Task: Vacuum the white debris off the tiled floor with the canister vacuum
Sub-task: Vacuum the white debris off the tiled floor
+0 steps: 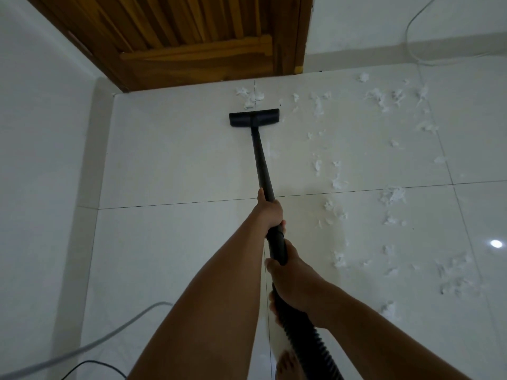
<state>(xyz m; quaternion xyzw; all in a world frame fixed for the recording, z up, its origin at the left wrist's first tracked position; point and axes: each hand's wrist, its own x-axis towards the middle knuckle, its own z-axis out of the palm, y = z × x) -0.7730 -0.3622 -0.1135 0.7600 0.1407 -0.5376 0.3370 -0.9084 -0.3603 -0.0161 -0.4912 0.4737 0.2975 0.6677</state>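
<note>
Low in the centre, the right hand [295, 281] curls round the ribbed hose [304, 335] end; just above, the left hand [270, 212] grips the black wand [262, 163]. In the upper centre its floor head [253, 118] sits on the tiled floor [178, 160], just below white debris [249, 98] by the wooden door [197, 50], and more scraps are scattered down the right.

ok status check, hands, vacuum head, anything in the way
Left hand grips long black vacuum wand, right hand grips it lower. Flat black floor head just short of white fluffy debris. Thin white cable near debris, right side.
</note>
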